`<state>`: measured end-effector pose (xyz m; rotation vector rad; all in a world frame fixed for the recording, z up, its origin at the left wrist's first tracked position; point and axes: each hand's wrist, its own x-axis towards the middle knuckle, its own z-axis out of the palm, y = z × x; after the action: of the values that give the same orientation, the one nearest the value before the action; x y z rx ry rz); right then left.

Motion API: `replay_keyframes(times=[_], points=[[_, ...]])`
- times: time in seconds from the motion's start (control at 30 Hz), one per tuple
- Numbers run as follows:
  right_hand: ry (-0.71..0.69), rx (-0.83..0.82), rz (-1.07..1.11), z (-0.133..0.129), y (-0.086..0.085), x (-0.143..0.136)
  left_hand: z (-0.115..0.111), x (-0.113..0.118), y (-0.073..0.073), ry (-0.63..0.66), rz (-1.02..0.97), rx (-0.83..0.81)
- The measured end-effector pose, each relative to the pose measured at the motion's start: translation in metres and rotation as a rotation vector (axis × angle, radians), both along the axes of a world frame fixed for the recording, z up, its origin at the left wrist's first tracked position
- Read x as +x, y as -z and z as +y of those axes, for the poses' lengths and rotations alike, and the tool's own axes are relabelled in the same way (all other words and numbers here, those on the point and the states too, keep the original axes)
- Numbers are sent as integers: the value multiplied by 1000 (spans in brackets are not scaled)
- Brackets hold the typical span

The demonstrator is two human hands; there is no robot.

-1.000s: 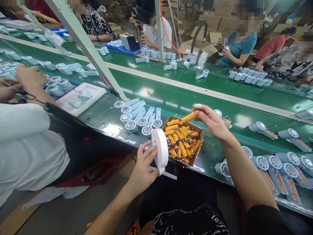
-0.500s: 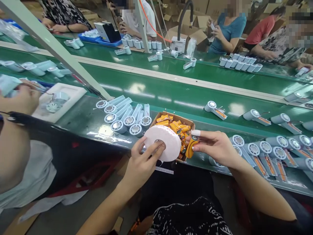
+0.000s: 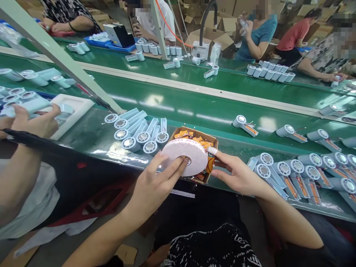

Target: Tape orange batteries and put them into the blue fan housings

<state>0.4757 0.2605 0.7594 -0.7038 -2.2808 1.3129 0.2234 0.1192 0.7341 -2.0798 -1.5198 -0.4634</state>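
While the left hand grips a white tape roll with fingers spread across its flat face and a fingertip at the core hole, the right hand pinches an orange battery against the roll's right edge, its forefinger wearing a white cot. One roll, held nearly flat with its round face tilted up toward the camera, hangs over the near side of a cardboard box and hides most of the loose orange batteries inside; their number cannot be told. Only part of the held battery shows, so its long axis is unclear, though it seems to run roughly up and down. Left of the box lie seven pale blue fan bodies, round heads toward the near edge, handles pointing away and right. More fan bodies with open handles crowd the table on the right. Beyond runs a green conveyor belt bearing a few fans. Another person's hand works at the left, beside a white tray.
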Motion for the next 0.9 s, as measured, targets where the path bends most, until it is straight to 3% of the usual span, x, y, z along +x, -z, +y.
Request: replay_keyframes(times=[0.13, 0.3, 0.37, 0.43, 0.53, 0.67, 0.8, 0.87, 0.9], points=[[328, -266, 306, -6, 33, -8, 11, 15, -3, 8, -113, 9], [785, -432, 861, -31, 56, -32, 17, 58, 24, -65, -209, 124], [852, -429, 910, -40, 58, -36, 15, 76, 33, -60, -301, 137], [813, -417, 875, -40, 55, -32, 12, 87, 34, -40, -377, 130], [767, -346, 792, -22, 40, -8, 13, 83, 25, 19, -376, 134], [997, -82, 850, 5, 24, 49, 24, 38, 16, 39, -280, -20], [1111, 10, 989, -11, 38, 109, 30, -9, 16, -27, -238, -106], [1140, -43, 1002, -29, 52, 127, 29, 1, 13, -31, -287, -53], [1156, -71, 999, -37, 58, 133, 30, 19, 12, 1, -319, -42]])
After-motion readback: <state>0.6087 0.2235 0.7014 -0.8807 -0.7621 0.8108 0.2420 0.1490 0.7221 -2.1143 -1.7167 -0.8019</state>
